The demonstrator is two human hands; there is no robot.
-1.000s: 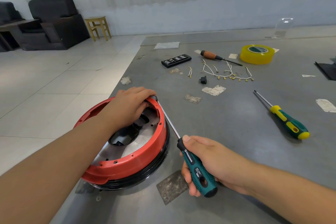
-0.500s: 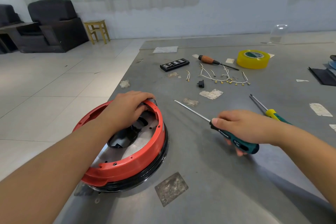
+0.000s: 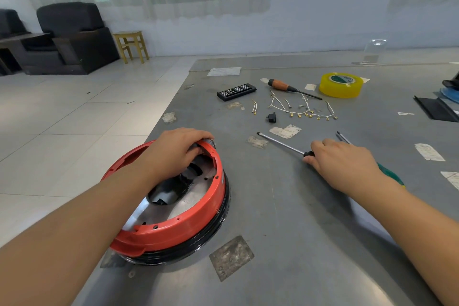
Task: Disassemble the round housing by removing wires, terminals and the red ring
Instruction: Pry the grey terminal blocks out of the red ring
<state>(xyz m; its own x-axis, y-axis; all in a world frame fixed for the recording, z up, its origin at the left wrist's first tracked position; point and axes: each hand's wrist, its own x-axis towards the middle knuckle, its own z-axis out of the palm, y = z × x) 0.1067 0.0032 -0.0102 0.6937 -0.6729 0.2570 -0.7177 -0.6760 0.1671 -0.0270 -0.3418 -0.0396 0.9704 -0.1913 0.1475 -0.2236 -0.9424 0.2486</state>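
The right hand (image 3: 347, 166) has swung away from the housing since a second ago, when the screwdriver's tip was working at the red ring's far edge; now the teal-handled screwdriver (image 3: 280, 144) lies low over the surface (image 3: 310, 231), shaft pointing up-left, its blade near a patch of torn tape, well apart from the housing. That right hand lies over the handle, fingers curled about it; whether it grips or is just letting go I cannot tell for sure, but it looks like a hold. The left hand (image 3: 178, 151) hasn't budged: draped over the far rim of the round housing (image 3: 188, 243), fingers curled over the red ring (image 3: 173, 228) and tucked inside its edge. Progress, as I judge it: the wires and terminals (image 3: 305, 110) seem to be out, lying in a loose scatter at the far middle of the surface beside a small black part (image 3: 272, 117). The red ring is what's left; it sits on the black base at the near-left edge of the surface, perhaps lifted slightly under the left fingers, though that is hard to read. A second screwdriver (image 3: 344, 137) peeks out just behind the right hand.
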